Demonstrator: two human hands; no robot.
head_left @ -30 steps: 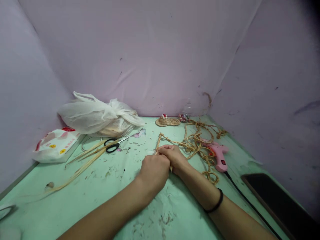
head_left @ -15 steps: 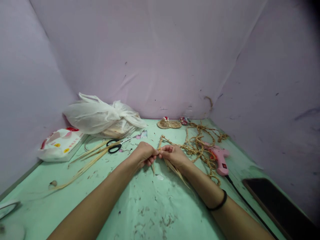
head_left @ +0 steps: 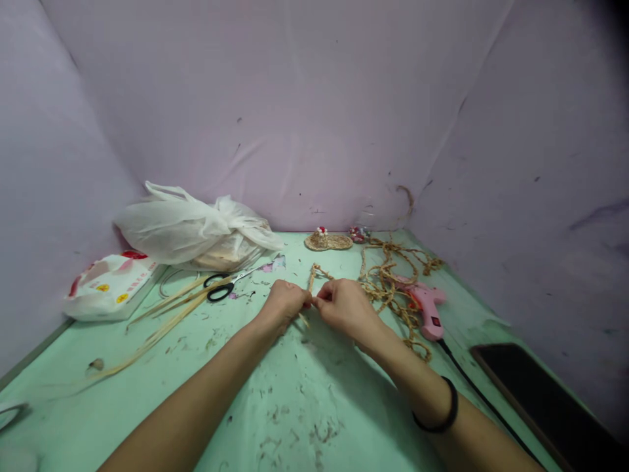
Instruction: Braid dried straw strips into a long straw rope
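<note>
In the middle of the table, my left hand (head_left: 285, 303) is closed with thumb and fingers pinched on the lower end of a braided straw cord (head_left: 311, 278). My right hand (head_left: 345, 308) meets it fingertip to fingertip, also pinching at the cord's end; what lies right between the fingertips is hidden. A short pale strand end pokes out below my left fingers. From the pinched part the cord runs up, bends, and trails right behind my right hand toward a loose tangle of the same braid (head_left: 393, 282).
Black-handled scissors (head_left: 219, 292) lie at left over pale straw strands (head_left: 162, 333). Behind are a white plastic bag (head_left: 191, 229) and a tissue pack (head_left: 111, 288). A small woven slipper (head_left: 337, 242) sits at the back. To the right are a pink glue gun (head_left: 431, 314) and a phone (head_left: 535, 400).
My right hand has turned, its back now more upward. The loose strands that hung beneath it no longer show. My left hand keeps its pinch; the whole view has shifted slightly.
</note>
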